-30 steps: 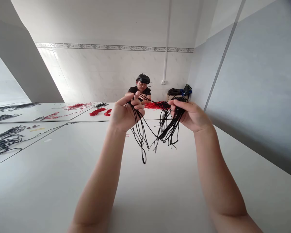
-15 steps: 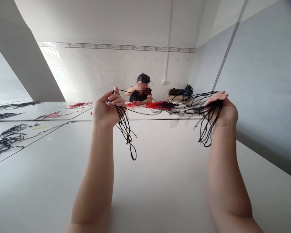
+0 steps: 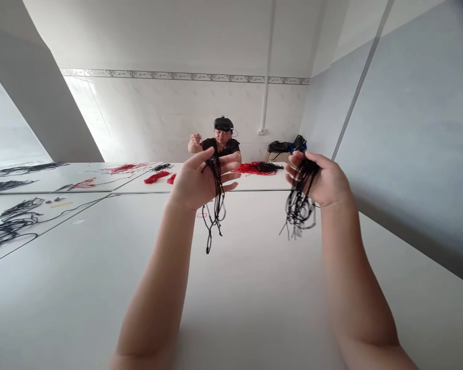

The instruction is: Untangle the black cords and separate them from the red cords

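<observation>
Raised above the white table, my left hand [image 3: 200, 180] pinches a bunch of black braided cords [image 3: 217, 190] between thumb and fingers, the other fingers spread. The cords hang down, and one ends in a small loop. To the right, my right hand [image 3: 327, 177] holds a second, thicker bunch of black cords [image 3: 300, 200]. Its strands dangle in loops with loose ends and are slightly blurred. A gap separates the two bunches.
White tables [image 3: 254, 288] carry black cord bundles [image 3: 11, 221] at left, red cord bundles [image 3: 156, 177] and a red and black cord pile [image 3: 256, 168]. A yellow strip [image 3: 61, 204] lies at left. Opposite sits a person [image 3: 224, 144]; a black bag [image 3: 287, 145] rests behind.
Both hands have come closer together. The right bunch, spread and swinging leftward before, now hangs down. The strand stretched between the hands no longer shows. The person opposite has raised a hand to the side.
</observation>
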{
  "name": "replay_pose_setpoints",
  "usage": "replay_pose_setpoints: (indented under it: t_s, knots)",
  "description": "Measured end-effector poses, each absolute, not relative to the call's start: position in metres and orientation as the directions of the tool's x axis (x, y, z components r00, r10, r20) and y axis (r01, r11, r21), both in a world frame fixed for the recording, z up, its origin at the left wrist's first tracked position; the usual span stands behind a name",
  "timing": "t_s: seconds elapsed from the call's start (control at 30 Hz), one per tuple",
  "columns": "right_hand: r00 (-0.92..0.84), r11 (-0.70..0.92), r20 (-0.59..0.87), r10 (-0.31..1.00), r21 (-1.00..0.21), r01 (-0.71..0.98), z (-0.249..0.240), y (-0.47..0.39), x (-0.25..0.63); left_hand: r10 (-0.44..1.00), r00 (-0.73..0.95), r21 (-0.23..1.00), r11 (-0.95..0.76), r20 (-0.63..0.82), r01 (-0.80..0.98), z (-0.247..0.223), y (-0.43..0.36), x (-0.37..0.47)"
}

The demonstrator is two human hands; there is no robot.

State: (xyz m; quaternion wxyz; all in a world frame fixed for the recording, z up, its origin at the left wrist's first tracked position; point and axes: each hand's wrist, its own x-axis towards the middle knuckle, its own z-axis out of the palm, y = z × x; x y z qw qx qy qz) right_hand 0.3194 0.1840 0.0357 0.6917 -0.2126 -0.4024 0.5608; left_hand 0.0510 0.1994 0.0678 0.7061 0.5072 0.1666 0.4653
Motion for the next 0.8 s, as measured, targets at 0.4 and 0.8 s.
replay_pose_setpoints:
  t_s: [0.4,0.8]
  knots:
    - [-0.162,0.472,0.527,0.834,-0.835,-0.284,0.038,0.175,0.272,0.806,0.510,0.951,-0.297,0.298,-0.087,0.058,0.191,0.077]
    - [-0.235,0.512,0.553,0.800,-0.832,-0.214,0.038,0.171,0.266,0.726,0.616,0.843,-0.507,0.305,0.180,0.053,0.188,0.085]
